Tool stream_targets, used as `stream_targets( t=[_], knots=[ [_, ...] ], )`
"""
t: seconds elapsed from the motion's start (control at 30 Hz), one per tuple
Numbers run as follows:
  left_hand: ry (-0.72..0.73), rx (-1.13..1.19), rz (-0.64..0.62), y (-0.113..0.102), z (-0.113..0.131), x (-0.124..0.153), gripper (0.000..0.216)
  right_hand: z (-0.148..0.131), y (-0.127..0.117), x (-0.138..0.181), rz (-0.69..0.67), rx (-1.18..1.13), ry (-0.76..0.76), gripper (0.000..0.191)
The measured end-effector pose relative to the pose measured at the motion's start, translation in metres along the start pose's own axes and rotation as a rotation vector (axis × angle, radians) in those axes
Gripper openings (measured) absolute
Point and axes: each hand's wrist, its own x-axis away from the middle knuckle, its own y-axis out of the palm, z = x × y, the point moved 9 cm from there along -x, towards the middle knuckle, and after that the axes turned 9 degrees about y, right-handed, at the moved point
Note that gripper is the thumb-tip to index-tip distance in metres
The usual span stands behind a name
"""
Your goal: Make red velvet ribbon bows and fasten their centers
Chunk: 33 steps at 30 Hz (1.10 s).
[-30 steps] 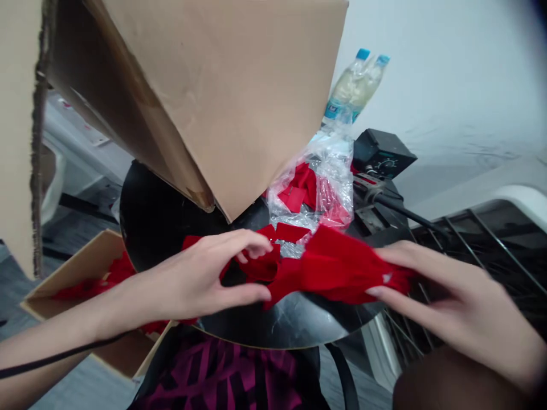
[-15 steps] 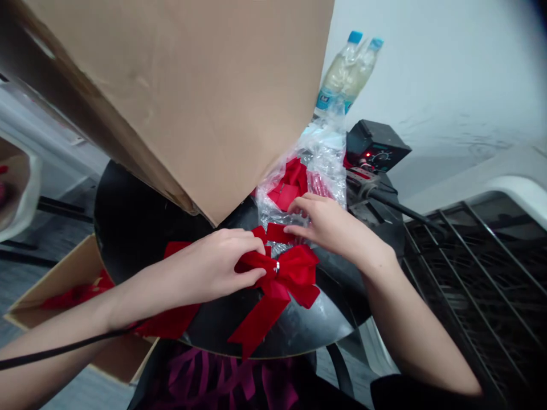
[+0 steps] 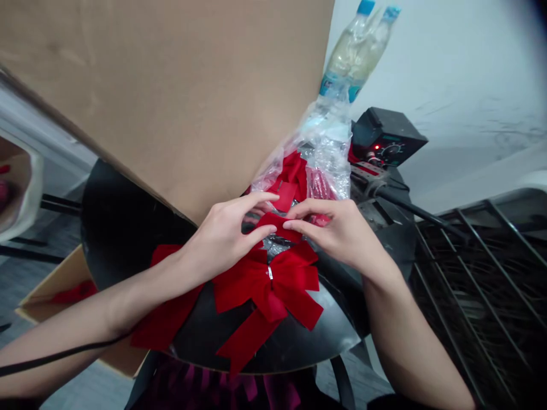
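A short piece of red ribbon (image 3: 273,222) is pinched between the thumb and forefinger of my right hand (image 3: 337,230). My left hand (image 3: 233,228) is at the ribbon's left end, its thumb tip against or just in front of it and its forefinger raised apart. Below both hands a red bow (image 3: 294,276) with a silvery tie at its middle lies on the round black table (image 3: 200,330). More red ribbon (image 3: 166,322) lies under my left forearm. Behind my fingers, a clear plastic bag (image 3: 337,142) holds red ribbon pieces.
A big cardboard box (image 3: 179,102) stands at the back left. Two bottles (image 3: 354,54) with blue caps are by the wall. A black device (image 3: 391,139) with a red light sits right of the bag. A wire rack (image 3: 474,285) is at right, an open carton (image 3: 123,353) low at left.
My left hand has let go of the bow and moved up to the small ribbon piece. The bow now lies spread on the table. My right hand pinches the small piece.
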Motion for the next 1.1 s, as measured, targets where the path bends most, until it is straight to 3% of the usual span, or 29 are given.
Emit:
stream_targets(
  t=[0.07,0.13,0.23,0.33,0.47,0.53,0.57,0.63,0.73,0.8,0.87,0.97,1.1],
  knots=[
    [-0.039,0.004,0.039,0.0,-0.007,-0.003,0.023,-0.001,0.001,0.0,-0.021,-0.029,-0.006,0.01],
    [-0.121,0.082,0.066,0.002,-0.018,-0.001,0.018,0.004,-0.004,0.0,0.012,-0.06,0.023,0.012],
    [-0.222,0.224,0.102,0.009,-0.031,0.003,0.022,0.019,-0.031,0.0,0.235,-0.212,0.102,0.016],
    [-0.151,0.152,0.113,0.009,-0.025,0.001,0.024,0.035,-0.054,0.005,0.422,-0.405,0.156,0.019],
    [0.159,-0.124,0.074,0.006,0.011,-0.007,0.069,0.032,-0.046,0.005,0.336,-0.356,0.181,0.023],
    [0.162,-0.036,0.096,0.003,0.015,-0.008,0.084,0.021,-0.033,0.006,0.233,-0.268,0.152,0.022],
    [0.115,0.063,0.116,0.002,0.012,-0.008,0.081,0.015,-0.027,0.006,0.187,-0.222,0.129,0.021],
    [-0.003,0.268,0.157,0.001,0.002,-0.005,0.053,0.006,-0.017,0.008,0.12,-0.16,0.094,0.017],
    [-0.144,0.406,0.183,0.003,-0.006,0.004,0.016,0.004,-0.007,0.01,0.038,-0.256,0.107,0.02],
    [-0.164,0.448,0.179,0.003,-0.004,0.009,0.014,0.001,-0.006,0.012,0.018,-0.322,0.094,0.018],
    [-0.101,0.475,0.162,0.001,0.005,0.01,0.016,-0.009,-0.013,0.016,0.076,-0.242,-0.005,0.007],
    [0.008,0.448,0.19,-0.006,0.014,0.01,0.022,-0.03,-0.02,0.028,0.18,-0.038,-0.182,0.019],
    [0.072,0.335,0.269,-0.018,0.017,0.01,0.017,-0.036,-0.016,0.038,0.2,-0.043,-0.197,0.02]
  ],
)
